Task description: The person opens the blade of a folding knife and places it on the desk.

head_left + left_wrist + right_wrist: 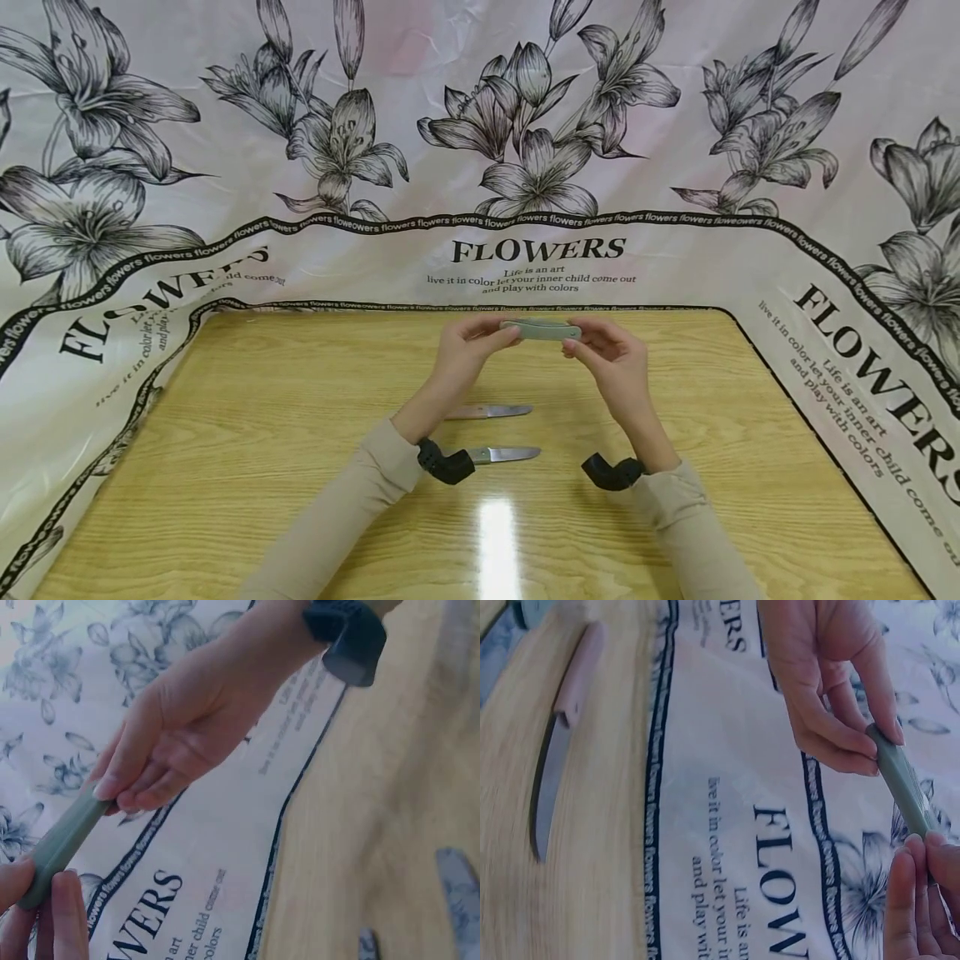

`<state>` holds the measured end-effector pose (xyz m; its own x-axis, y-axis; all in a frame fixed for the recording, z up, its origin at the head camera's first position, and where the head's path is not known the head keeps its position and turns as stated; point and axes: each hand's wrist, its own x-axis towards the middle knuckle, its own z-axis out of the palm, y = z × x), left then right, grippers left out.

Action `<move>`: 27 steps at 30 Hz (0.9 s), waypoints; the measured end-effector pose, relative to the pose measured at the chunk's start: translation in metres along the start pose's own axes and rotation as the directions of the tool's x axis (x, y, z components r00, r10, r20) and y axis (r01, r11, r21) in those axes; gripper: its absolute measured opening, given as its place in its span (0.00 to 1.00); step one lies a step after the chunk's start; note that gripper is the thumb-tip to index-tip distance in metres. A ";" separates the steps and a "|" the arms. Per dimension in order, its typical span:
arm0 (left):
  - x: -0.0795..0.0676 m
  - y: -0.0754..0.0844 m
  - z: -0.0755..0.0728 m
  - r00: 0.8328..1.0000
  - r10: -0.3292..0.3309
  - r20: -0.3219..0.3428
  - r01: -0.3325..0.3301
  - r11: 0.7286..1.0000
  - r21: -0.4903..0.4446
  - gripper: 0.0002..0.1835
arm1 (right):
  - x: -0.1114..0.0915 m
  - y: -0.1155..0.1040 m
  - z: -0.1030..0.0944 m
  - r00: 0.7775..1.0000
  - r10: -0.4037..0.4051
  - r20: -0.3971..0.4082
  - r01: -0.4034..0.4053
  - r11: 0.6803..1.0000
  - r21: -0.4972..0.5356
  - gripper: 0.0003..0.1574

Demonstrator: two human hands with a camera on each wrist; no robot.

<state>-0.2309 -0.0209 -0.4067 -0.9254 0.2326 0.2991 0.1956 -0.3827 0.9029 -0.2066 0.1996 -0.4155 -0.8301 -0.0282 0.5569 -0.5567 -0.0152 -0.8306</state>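
A folded pocket knife [542, 331] with a pale green handle is held level above the far part of the table. My left hand [471, 343] pinches its left end between thumb and fingers, and my right hand [618, 354] pinches the right end, where a small pivot shows. In the left wrist view the green handle [67, 844] runs slantwise between both hands. Below, on the table, lies an opened knife with a pink handle [579, 675], blade to the right. Nearer is another opened knife [513, 454]; my left wrist's camera hides part of its greenish handle.
The wood-grain table [262, 417] is bordered at the back and sides by a white floral cloth [360, 267] with printed lettering. Black wrist cameras [446, 462] sit on both wrists. A bright reflection lies on the near table.
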 end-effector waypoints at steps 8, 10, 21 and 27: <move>-0.037 0.013 -0.011 0.997 -0.072 -0.034 0.064 0.980 -0.188 0.14 | -0.010 -0.016 0.021 0.994 -0.047 0.097 0.047 0.999 -0.001 0.17; -0.045 0.015 -0.015 0.996 -0.086 -0.040 0.076 0.977 -0.198 0.15 | -0.013 -0.017 0.025 0.991 -0.058 0.123 0.058 0.998 0.005 0.18; -0.090 0.011 -0.034 0.987 -0.157 -0.029 0.151 0.978 -0.145 0.13 | -0.032 -0.016 0.040 0.951 -0.063 0.303 0.110 0.984 -0.140 0.16; -0.113 -0.002 -0.043 0.976 -0.218 -0.022 0.213 0.965 -0.151 0.07 | -0.041 -0.024 0.053 0.923 -0.049 0.381 0.131 0.973 -0.190 0.11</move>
<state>-0.1410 -0.0846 -0.4552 -0.9529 0.2905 0.0877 -0.0569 -0.4549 0.8887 -0.1579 0.1481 -0.4187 -0.7267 -0.4063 0.5539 -0.6561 0.1716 -0.7349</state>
